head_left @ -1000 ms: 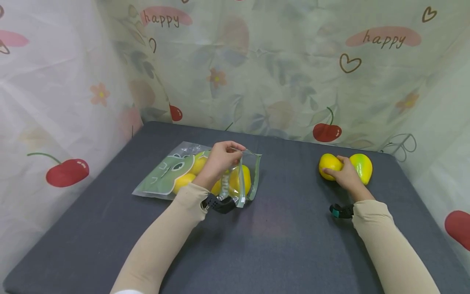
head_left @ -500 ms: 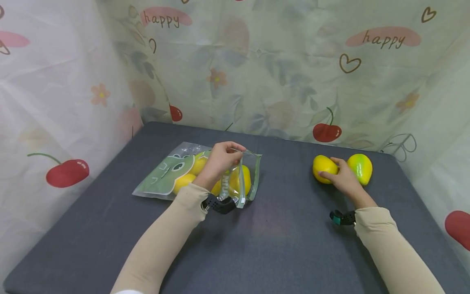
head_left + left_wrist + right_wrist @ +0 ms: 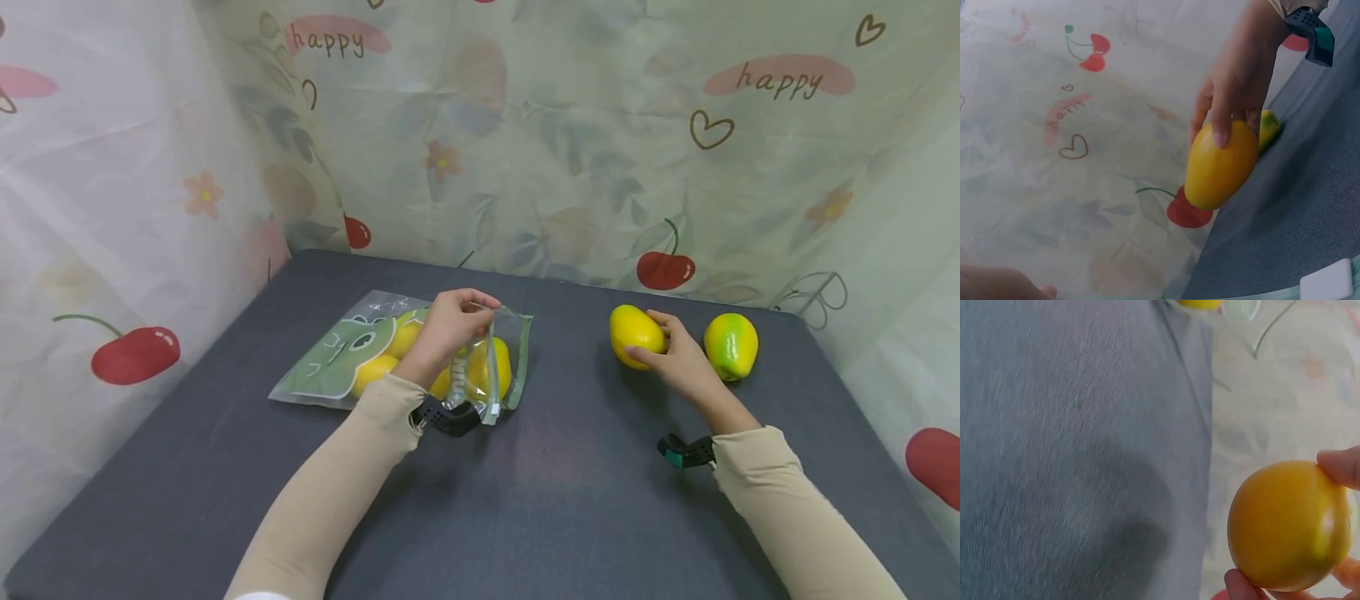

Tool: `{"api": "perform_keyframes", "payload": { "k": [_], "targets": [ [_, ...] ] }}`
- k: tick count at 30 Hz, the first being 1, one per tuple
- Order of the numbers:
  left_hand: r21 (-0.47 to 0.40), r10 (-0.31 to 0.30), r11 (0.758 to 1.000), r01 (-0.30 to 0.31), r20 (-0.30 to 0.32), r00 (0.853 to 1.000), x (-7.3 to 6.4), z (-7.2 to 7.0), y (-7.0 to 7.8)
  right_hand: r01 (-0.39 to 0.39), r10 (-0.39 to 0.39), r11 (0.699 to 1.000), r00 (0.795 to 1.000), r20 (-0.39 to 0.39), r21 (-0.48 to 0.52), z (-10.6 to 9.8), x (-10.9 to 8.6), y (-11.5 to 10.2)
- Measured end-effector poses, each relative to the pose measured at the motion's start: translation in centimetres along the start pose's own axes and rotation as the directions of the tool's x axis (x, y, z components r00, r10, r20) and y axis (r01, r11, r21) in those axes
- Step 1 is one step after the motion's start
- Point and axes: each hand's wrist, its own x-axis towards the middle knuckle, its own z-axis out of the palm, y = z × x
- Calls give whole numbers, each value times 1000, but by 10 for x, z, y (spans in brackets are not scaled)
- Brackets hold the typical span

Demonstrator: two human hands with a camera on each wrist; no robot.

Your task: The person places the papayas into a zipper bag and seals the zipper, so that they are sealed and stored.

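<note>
My right hand (image 3: 681, 360) grips a yellow mango (image 3: 632, 335), thumb on its near side and fingers on the far side. In the right wrist view the mango (image 3: 1288, 525) hangs above the table, its shadow falling apart from it. A second mango (image 3: 731, 346), yellow with a green patch, lies just right of that hand. My left hand (image 3: 448, 329) pinches the upper rim of a clear zip bag (image 3: 326, 362) with a green cartoon print. Several yellow fruits (image 3: 375, 372) lie inside the bag, whose mouth faces right and stands parted. The left forearm and hand cover part of the bag.
A dark grey cloth-covered table (image 3: 555, 500) spreads under everything. Printed curtains (image 3: 525, 167) stand along its back and both sides. A white zip slider (image 3: 1327, 281) shows at the bottom of the left wrist view.
My right hand has lifted the yellow mango and carried it left, away from the second mango, toward the bag. The left hand and the bag have stayed in place.
</note>
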Motion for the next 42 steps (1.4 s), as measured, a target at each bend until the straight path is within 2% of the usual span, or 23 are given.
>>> {"api": "perform_keyframes", "payload": {
  "k": [9, 20, 30, 42],
  "targets": [
    [10, -11, 1000, 11, -1, 1000, 0, 0, 0, 69, -69, 997, 998, -6, 15, 10, -12, -20],
    [1, -10, 1000, 10, -5, 1000, 0, 0, -1, 152, -154, 987, 987, 38, 55, 25, -24, -39],
    [6, -7, 1000, 7, 0, 1000, 0, 0, -1, 190, -197, 977, 978, 69, 94, 42, -28, -47],
    [-2, -5, 1000, 5, -3, 1000, 0, 1, -2, 223, -231, 972, 967, 108, 79, 75, -29, -50]
  ]
}}
